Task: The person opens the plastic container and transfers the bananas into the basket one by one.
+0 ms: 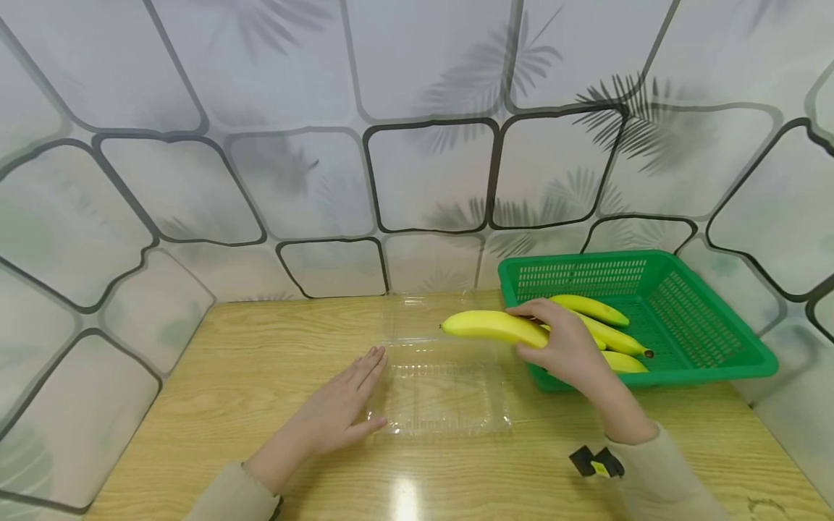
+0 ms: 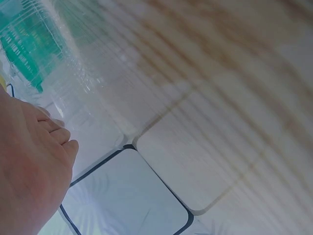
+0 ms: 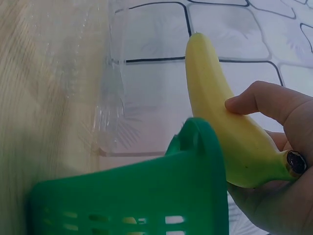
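Observation:
A yellow banana (image 1: 489, 325) is gripped near its stem end by my right hand (image 1: 568, 346), over the left rim of the green basket (image 1: 717, 373). In the right wrist view the thumb lies along the banana (image 3: 215, 98), its dark stem end by the palm. Flat on the table, my left hand (image 1: 339, 405) has its fingers straight, fingertips at the left side of a clear plastic container (image 1: 443, 428). That container stands open, its lid (image 1: 426, 318) folded back toward the wall. The left wrist view shows the back of the left hand (image 2: 34, 166) beside the clear plastic.
Several more bananas (image 1: 599, 310) lie in the basket's left part. The wooden table (image 1: 260, 347) meets a wall (image 1: 430, 181) with a stone and leaf pattern at the back. A small black clip-like thing (image 1: 596, 462) is by the right sleeve.

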`<state>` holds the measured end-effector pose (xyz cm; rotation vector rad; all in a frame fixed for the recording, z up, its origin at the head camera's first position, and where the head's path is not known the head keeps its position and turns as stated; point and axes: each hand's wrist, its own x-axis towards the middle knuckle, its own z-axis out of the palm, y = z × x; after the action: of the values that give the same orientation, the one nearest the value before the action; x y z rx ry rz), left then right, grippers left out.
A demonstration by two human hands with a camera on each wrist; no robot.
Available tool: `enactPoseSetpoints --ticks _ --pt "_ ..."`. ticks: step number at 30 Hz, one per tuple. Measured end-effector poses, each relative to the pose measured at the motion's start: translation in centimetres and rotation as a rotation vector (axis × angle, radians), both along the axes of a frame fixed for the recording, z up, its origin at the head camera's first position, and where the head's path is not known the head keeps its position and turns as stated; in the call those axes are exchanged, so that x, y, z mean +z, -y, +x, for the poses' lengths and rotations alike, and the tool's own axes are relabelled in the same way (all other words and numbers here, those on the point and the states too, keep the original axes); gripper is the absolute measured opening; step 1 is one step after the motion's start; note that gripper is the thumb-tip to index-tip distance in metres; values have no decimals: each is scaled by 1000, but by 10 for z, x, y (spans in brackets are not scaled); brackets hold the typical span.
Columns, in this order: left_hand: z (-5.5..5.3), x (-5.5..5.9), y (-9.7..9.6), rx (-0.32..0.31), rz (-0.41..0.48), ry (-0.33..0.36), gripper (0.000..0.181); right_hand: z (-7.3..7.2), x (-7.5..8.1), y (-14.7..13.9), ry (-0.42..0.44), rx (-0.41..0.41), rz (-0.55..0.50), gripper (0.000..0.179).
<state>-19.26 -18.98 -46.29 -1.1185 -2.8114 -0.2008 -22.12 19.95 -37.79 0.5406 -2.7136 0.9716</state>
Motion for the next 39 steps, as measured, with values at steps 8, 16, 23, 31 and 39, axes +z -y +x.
enactPoseSetpoints --ticks 8,16,23,31,39 --pt "-1 0 1 1 0 7 93 -1 2 -14 -12 -25 -4 46" --pt "0 0 0 6 -9 5 94 0 2 -28 -51 -59 7 45" --pt "0 -1 -1 4 -4 -5 94 -1 0 -39 -75 -67 -6 45" --pt "0 -1 -1 6 -4 -9 94 -1 -3 -50 -89 -89 -13 47" --pt "0 -2 -1 11 -13 -5 95 0 -1 -59 -45 -123 -10 51"
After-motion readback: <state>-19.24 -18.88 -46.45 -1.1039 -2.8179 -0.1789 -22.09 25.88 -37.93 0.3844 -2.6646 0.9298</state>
